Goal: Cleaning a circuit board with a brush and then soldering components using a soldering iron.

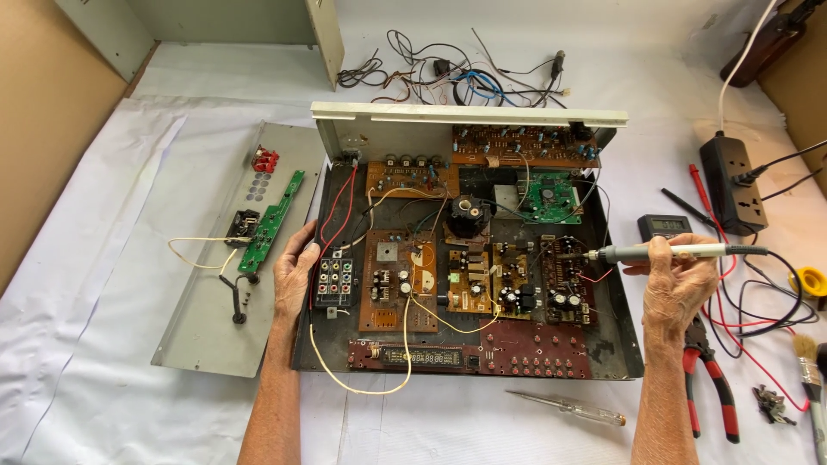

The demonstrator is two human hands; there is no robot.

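An opened electronic device chassis (616, 340) lies in front of me, packed with brown and green circuit boards (469, 280) and wires. My left hand (295, 271) rests on the chassis's left edge, fingers touching a black connector block (334, 282) with coloured sockets. My right hand (676, 280) holds a grey soldering iron (663, 252) level, its tip at the brown board on the chassis's right side. A cord runs from the iron off to the right.
A grey metal cover panel (207, 336) with a small green board lies to the left. On the right are a multimeter (665, 226), a black power strip (732, 181), red-handled pliers (711, 383), a brush (810, 379). A screwdriver (568, 406) lies in front, loose wires (448, 73) behind.
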